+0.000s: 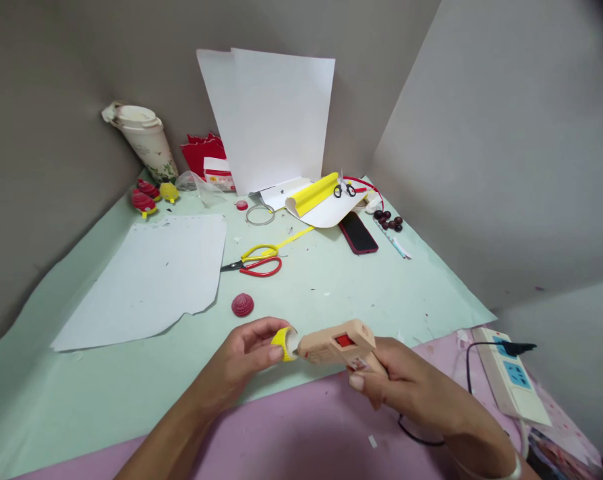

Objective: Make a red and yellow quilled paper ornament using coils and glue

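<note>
My left hand (251,350) pinches a small yellow ribbed cup-shaped piece (282,343), its pale hollow side turned to the right. In my right hand (406,377) is a beige hot glue gun (338,345) with a red patch on its side. The gun's nozzle points left, right at the opening of the yellow piece; whether it touches the inside I cannot tell. A dark red ribbed dome (242,305) rests on the mat just beyond my left hand. Farther off lie scissors (254,261) with one yellow and one red handle.
A large white sheet (151,280) covers the left of the green mat. At the back are a white cup (144,137), red and yellow ribbed pieces (144,200), a yellow roll (312,195), small scissors (344,190) and a phone (358,233). A power strip (514,377) sits right.
</note>
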Demonstrator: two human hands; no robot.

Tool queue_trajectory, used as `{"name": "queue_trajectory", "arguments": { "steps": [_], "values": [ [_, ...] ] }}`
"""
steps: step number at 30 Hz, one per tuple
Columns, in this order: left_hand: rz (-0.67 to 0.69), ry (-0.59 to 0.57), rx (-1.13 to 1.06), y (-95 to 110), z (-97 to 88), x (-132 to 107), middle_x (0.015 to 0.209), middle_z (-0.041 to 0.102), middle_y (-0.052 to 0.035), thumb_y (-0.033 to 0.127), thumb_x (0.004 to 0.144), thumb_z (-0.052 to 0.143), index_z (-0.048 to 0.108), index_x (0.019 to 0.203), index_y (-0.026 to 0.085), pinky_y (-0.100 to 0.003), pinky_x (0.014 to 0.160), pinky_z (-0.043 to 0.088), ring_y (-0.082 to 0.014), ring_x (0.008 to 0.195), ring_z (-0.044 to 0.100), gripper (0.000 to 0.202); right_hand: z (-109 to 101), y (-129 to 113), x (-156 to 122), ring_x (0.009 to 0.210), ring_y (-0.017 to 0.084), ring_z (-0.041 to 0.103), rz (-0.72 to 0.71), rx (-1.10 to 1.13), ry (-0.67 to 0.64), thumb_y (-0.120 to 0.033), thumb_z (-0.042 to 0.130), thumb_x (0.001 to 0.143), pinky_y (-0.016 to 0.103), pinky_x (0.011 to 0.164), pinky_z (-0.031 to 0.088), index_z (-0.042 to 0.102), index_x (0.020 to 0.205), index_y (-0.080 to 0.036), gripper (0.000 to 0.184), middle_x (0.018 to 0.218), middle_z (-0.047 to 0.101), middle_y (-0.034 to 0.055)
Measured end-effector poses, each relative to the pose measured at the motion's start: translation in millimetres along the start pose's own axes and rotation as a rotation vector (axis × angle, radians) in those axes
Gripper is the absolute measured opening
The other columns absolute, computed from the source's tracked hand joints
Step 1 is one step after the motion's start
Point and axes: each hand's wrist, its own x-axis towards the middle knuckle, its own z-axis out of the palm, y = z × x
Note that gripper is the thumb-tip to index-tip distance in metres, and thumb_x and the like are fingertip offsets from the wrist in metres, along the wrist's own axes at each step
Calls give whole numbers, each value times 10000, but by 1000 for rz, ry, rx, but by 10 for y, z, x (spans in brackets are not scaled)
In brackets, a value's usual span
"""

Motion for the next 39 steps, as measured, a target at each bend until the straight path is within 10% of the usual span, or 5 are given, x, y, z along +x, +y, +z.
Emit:
{"name": "queue_trajectory", "arguments": {
  "steps": [16, 20, 27, 33, 39],
  "values": [
    [19, -89, -58, -37, 8, 24, 992, 691, -28, 333, 710, 817, 672, 1066, 226, -259, 795, 448, -165, 894, 608, 399, -65, 87, -35, 681, 151, 555, -65, -143, 191, -426, 541, 938, 244, 604, 445, 587, 741, -179, 320, 745, 598, 22],
    [26, -44, -80, -25, -11, 19, 1042, 701, -50, 365, 699, 820, 675, 1090, 227, -321, 914, 442, -225, 1018, 625, 440, -163, 199, -39, 838, 217, 622, -144, -462, 429, -398, 503, 950, 302, 703, 479, 627, 1033, -224, 230, 979, 669, 70],
    [35, -21, -123, 9, 8, 1, 1084, 695, -55, 414, 732, 786, 685, 1099, 232, -366, 1001, 412, -250, 1083, 611, 422, -534, 810, 104, 975, 299, 630, 153, -1014, 871, -348, 470, 935, 366, 730, 478, 494, 1272, -170, 382, 1129, 638, 142],
    [73, 3, -16, 19, -17, -24, 1168, 670, -64, 447, 749, 769, 674, 1141, 249, -336, 948, 428, -252, 1108, 582, 449, -647, 959, 95, 954, 331, 604, 213, -1097, 786, -383, 543, 908, 449, 818, 485, 576, 1152, -123, 358, 1023, 627, 170],
    [26, -42, 57, 19, 63, -4, 1098, 675, -47, 387, 750, 781, 672, 1103, 237, -304, 881, 445, -210, 1017, 600, 399, -129, 329, 64, 1237, 286, 498, -303, -760, 494, -361, 631, 882, 455, 1029, 430, 420, 1377, -240, 552, 1333, 529, 132]
  ]
}}
